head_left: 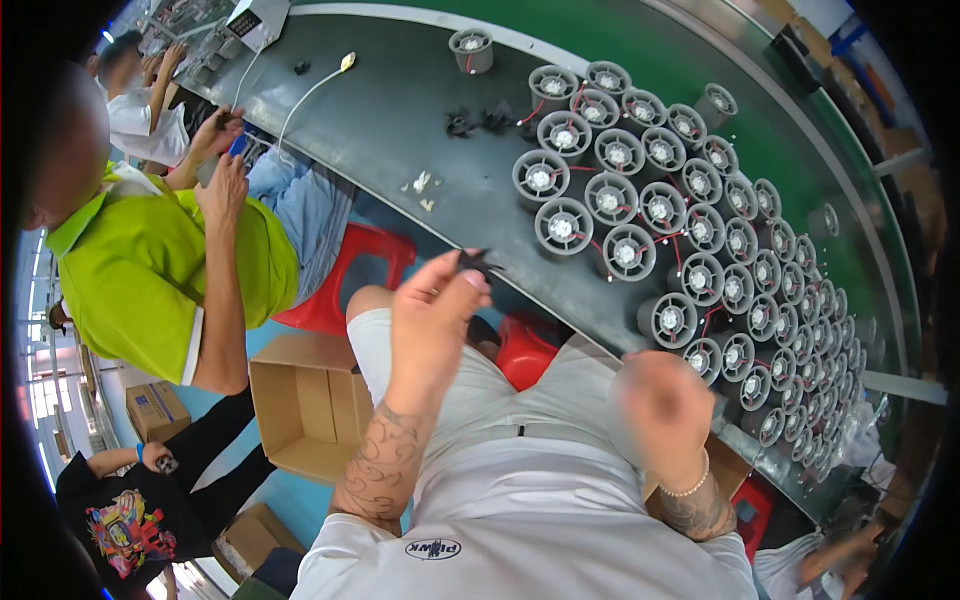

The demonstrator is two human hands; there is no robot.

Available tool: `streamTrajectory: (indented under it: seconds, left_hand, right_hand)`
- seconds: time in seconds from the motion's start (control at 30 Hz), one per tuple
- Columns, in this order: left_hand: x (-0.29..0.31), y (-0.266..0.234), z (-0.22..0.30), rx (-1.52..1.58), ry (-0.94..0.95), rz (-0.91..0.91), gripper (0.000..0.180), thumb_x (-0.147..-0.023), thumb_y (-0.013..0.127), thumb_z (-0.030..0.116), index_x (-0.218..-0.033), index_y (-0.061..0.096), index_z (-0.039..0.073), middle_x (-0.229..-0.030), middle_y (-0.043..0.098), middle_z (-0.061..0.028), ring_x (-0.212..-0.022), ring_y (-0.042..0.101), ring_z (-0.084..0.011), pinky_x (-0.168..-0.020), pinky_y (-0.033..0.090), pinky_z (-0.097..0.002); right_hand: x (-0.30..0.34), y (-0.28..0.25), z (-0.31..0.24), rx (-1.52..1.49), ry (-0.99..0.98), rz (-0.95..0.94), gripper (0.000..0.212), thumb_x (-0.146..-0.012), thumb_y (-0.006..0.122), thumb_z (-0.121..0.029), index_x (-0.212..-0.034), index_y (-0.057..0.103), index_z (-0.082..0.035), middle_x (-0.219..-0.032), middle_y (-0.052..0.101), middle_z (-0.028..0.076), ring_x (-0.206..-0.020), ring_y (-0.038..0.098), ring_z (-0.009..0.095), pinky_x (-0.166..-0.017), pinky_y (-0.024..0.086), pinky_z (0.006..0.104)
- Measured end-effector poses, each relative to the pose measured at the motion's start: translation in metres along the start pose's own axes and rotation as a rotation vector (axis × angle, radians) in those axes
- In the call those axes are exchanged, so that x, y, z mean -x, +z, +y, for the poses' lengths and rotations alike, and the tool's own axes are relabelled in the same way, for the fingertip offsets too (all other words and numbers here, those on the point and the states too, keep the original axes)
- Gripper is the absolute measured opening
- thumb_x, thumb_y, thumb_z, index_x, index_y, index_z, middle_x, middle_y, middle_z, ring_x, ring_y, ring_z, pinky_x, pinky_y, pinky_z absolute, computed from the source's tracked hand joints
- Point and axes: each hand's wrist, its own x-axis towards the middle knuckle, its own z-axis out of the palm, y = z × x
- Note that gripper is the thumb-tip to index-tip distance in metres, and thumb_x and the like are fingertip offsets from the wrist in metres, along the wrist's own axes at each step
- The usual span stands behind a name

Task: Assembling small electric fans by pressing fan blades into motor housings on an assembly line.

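Observation:
My left hand (435, 305) is closed, pinching a small black fan blade (478, 264) just over the near edge of the workbench. My right hand (665, 410) is near the bench edge on the right; it is blurred, and its fingers cannot be made out. Beside it stand many grey round fan housings (670, 320), each with a spoked ring, a white centre and thin red wires. More black fan blades (460, 124) lie in a small group farther back on the bench. Small white scraps (421, 183) lie left of the housings.
A single grey housing (471, 50) stands apart at the back. A white cable (300, 105) crosses the bench's left part. A person in a green shirt (170, 270) sits at left, holding something blue. A cardboard box (308, 405) and red stool (526, 350) are below the bench.

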Motion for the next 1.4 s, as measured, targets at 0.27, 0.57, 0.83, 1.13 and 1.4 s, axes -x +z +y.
streamTrajectory:
  seconds: [0.27,0.57,0.83,1.13,1.4]
  left_hand:
    - [-0.041,-0.002,0.010,-0.156,0.223,-0.027,0.020,-0.086,0.062,0.006,-0.104,0.062,-0.002,-0.086,0.062,-0.0026,-0.075,0.056,-0.0081,-0.067,0.048,-0.0231]
    - [-0.013,0.023,-0.027,-0.280,0.055,-0.167,0.020,-0.087,0.062,0.005,-0.105,0.059,-0.003,-0.084,0.063,-0.0014,-0.074,0.057,-0.0069,-0.068,0.047,-0.0212]
    - [-0.008,0.004,-0.022,-0.221,0.047,-0.146,0.017,-0.088,0.061,0.008,-0.102,0.060,-0.001,-0.083,0.062,-0.0004,-0.074,0.055,-0.0060,-0.068,0.046,-0.0198]
    - [0.000,-0.018,-0.026,-0.192,0.031,-0.078,0.017,-0.088,0.062,0.010,-0.100,0.061,-0.001,-0.082,0.061,-0.0001,-0.072,0.056,-0.0063,-0.067,0.046,-0.0205]
    - [0.004,-0.009,-0.032,-0.195,-0.015,-0.146,0.016,-0.088,0.061,0.009,-0.099,0.061,-0.002,-0.083,0.062,-0.0012,-0.074,0.057,-0.0072,-0.070,0.049,-0.0222]
  right_hand:
    - [0.013,-0.018,0.017,0.024,0.081,0.085,0.021,-0.075,0.065,0.005,-0.096,0.062,0.000,-0.059,0.037,-0.007,-0.052,0.030,0.001,-0.047,0.023,0.0194]
    - [-0.005,-0.034,0.010,0.707,-0.075,0.270,0.047,-0.068,0.075,-0.006,-0.111,0.057,-0.001,-0.073,0.056,0.010,-0.057,0.052,0.021,-0.052,0.043,0.0310]
    - [-0.036,-0.029,-0.006,1.044,-0.109,0.130,0.058,-0.062,0.079,-0.022,-0.110,0.055,0.001,-0.092,0.053,0.015,-0.084,0.053,0.034,-0.070,0.042,0.0413]
    - [-0.033,-0.019,-0.005,1.058,-0.178,0.056,0.053,-0.059,0.080,-0.014,-0.106,0.057,-0.003,-0.086,0.050,0.011,-0.083,0.050,0.030,-0.072,0.038,0.0387]
    - [-0.031,-0.021,-0.008,0.969,-0.239,-0.051,0.058,-0.058,0.078,-0.011,-0.111,0.056,-0.002,-0.088,0.050,0.010,-0.082,0.048,0.030,-0.073,0.036,0.0381]
